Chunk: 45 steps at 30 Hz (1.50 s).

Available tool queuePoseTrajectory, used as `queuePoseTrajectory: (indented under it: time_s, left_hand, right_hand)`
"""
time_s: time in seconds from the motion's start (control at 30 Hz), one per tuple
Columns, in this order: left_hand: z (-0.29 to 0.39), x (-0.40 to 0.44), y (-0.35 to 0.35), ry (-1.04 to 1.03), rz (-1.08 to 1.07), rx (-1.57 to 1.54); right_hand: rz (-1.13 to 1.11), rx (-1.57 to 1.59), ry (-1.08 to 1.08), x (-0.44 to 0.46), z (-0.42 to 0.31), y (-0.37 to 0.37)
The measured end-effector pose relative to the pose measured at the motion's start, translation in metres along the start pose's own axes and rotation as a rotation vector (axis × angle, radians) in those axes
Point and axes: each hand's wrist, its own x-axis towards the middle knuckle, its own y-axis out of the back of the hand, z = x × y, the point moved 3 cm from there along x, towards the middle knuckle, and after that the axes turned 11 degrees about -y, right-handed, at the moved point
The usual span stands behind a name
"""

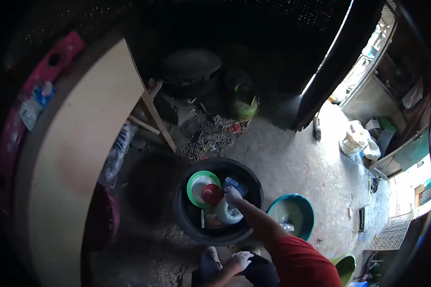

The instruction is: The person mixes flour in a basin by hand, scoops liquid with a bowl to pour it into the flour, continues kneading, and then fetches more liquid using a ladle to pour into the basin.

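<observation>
Right arm outstretched, we reach into a dark tub [215, 239] on the floor ahead of our knees. Our right hand [232, 194] is down among the vessels, at a blue piece [231, 182] that shows just beyond the fingers; we cannot tell whether they close on it or only touch it. Nearest below that hand sits a whitish container [231, 215]; to its left, a red bowl [211, 192] overlaps a green-rimmed basin [199, 183]. Our left hand [244, 259] lies at the knee, nearer our body, fingers loosely extended and nothing visible in it. Right of the reaching forearm stands a teal tub [312, 215], apart from the hand.

Careful handling, we judge, starts with a full grip on the blue piece before any lift, and a straight upward path so the bowl and container are not knocked. Wet surfaces would be slippery, so we do well to bring the left hand to the dark rim as a steadying hold.
</observation>
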Motion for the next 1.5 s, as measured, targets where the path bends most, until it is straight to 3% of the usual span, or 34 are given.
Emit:
queuePoseTrajectory:
  time_s: [0.07,0.1,0.13,0.17,0.23,0.27,0.3,0.33,0.37,0.4,0.43,0.53,0.6,0.63,0.67,0.73,0.8,0.93,1.0,1.13,1.2,1.27,1.3,1.33,1.4,1.47,1.5]
  left_hand:
    - [-0.051,0.013,-0.031,-0.033,0.181,-0.109]
    - [-0.061,0.014,-0.034,0.109,0.178,-0.109]
    - [-0.063,0.023,-0.029,0.123,0.181,-0.114]
    - [-0.063,0.034,-0.024,0.097,-0.006,0.035]
    - [-0.061,0.046,-0.013,-0.002,0.073,0.2]
    - [-0.06,0.052,-0.005,0.035,0.058,0.192]
    - [-0.059,0.06,0.005,0.142,0.02,0.17]
    - [-0.055,0.063,0.006,0.237,-0.015,0.146]
    - [-0.07,0.061,-0.015,0.151,0.075,0.131]
    - [-0.082,0.06,-0.031,0.224,-0.03,0.123]
    - [-0.08,0.062,-0.033,0.281,-0.117,0.16]
    - [-0.07,0.072,-0.046,0.289,-0.237,0.242]
    - [-0.055,0.083,-0.056,0.267,-0.268,0.229]
    - [-0.048,0.087,-0.064,0.247,-0.246,0.191]
    - [-0.039,0.093,-0.071,0.226,-0.264,0.183]
    - [-0.034,0.106,-0.077,0.185,-0.322,0.16]
    - [-0.024,0.101,-0.09,0.174,-0.387,0.132]
    - [-0.021,0.11,-0.104,0.074,-0.298,0.141]
    - [-0.024,0.111,-0.11,0.092,-0.382,0.187]
    - [-0.034,0.11,-0.122,0.08,-0.413,0.18]
    - [-0.033,0.11,-0.124,0.089,-0.428,0.19]
    - [-0.028,0.108,-0.126,0.084,-0.443,0.194]
    - [-0.025,0.106,-0.126,0.069,-0.422,0.175]
    - [-0.021,0.105,-0.127,0.055,-0.399,0.154]
    - [-0.017,0.107,-0.126,0.076,-0.388,0.117]
    - [-0.015,0.103,-0.125,0.1,-0.38,0.08]
    - [-0.018,0.098,-0.124,0.114,-0.3,0.026]
  right_hand:
    - [0.038,-0.046,0.009,0.066,0.004,-0.052]
    - [0.041,-0.122,0.029,0.086,0.002,-0.07]
    - [0.044,-0.201,0.049,0.103,0.002,-0.086]
    - [0.131,-0.207,0.067,0.123,0.011,-0.11]
    - [-0.014,-0.418,0.066,0.151,0.017,-0.135]
    - [-0.13,-0.527,0.078,0.16,0.018,-0.143]
    - [-0.017,-0.504,0.188,0.152,0.015,-0.142]
    - [0.105,-0.486,0.288,0.134,0.015,-0.132]
    - [0.283,-0.434,0.34,0.11,0.01,-0.107]
    - [0.234,-0.306,0.311,0.076,-0.005,-0.057]
    - [0.448,-0.209,0.535,0.054,0.005,-0.021]
    - [0.821,-0.026,0.783,0.008,0.076,0.059]
    - [0.86,-0.08,0.913,-0.005,0.144,0.064]
    - [0.495,-0.376,0.559,-0.011,0.17,0.061]
    - [0.274,-0.393,0.357,-0.011,0.201,0.057]
    - [0.475,-0.176,0.29,-0.013,0.262,0.072]
    - [0.715,0.22,-0.142,-0.045,0.292,0.119]
    - [0.793,-0.042,-0.812,-0.059,0.445,0.104]
    - [0.65,0.116,-1.058,-0.056,0.48,0.082]
    - [0.596,0.164,-1.074,-0.026,0.485,0.019]
    - [0.683,0.506,-1.085,-0.004,0.509,-0.014]
    - [0.559,0.284,-0.98,0.003,0.521,-0.037]
    - [0.562,0.518,-0.998,0.001,0.53,-0.047]
    - [0.557,0.574,-0.845,-0.001,0.529,-0.048]
    - [0.491,1.216,-0.919,-0.017,0.533,-0.061]
    - [0.501,1.51,-0.853,-0.049,0.517,-0.045]
    - [0.514,1.463,-0.847,-0.065,0.513,-0.035]
